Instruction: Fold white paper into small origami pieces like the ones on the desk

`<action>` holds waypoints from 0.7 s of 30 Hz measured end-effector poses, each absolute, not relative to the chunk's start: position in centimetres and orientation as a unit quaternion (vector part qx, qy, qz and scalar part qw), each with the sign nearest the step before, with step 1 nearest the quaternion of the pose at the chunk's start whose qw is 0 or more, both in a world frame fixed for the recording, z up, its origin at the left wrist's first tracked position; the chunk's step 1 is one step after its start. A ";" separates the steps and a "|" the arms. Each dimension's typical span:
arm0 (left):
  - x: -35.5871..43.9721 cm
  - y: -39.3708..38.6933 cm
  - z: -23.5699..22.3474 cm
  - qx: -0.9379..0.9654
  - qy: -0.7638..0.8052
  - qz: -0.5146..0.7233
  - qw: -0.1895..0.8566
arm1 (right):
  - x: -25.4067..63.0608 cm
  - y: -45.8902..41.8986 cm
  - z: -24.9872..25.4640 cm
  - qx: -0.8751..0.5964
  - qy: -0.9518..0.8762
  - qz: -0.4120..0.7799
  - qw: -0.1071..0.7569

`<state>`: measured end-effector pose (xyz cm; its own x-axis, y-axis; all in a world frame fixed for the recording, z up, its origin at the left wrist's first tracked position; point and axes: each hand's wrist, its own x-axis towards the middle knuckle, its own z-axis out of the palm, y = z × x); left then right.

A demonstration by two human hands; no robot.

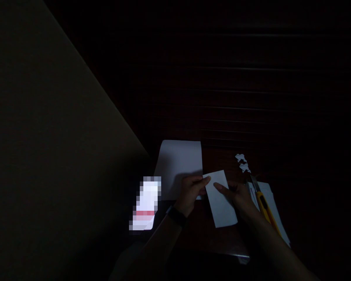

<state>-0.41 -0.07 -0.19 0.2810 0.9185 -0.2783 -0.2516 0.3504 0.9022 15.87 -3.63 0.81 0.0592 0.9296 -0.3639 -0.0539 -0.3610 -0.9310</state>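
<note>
Two hands on one small white paper [222,208], which sits between them, in front of me. Left hand [190,192] pinches its upper left corner, thumb on top; right hand [239,197] has thumb flat on face, fingers tucked behind right edge. Both hold far end; neither clearly nearer. Long axis slants from far left to near right, near end unheld. Big sheet [178,162] lies left, partly behind left hand; yellow knife [268,213] rests on paper stack [269,190], beside right forearm.
</note>
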 end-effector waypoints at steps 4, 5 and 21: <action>-0.1 -0.2 -0.1 0.378 0.424 0.399 0.720 | 16.4 -3.3 0.2 -0.590 -0.356 0.544 0.479; 0.0 -0.2 0.0 0.376 0.426 0.395 0.722 | 16.5 -3.3 0.1 -0.593 -0.355 0.536 0.484; 0.4 0.3 -0.1 0.512 0.461 0.458 0.561 | 16.6 -3.2 -0.3 -0.595 -0.357 0.520 0.498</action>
<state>0.38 0.31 -0.10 0.1545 0.9868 -0.0481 -0.0420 0.0552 0.9976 16.61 -3.23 -0.26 0.2040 0.9426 -0.2643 -0.0927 -0.2501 -0.9638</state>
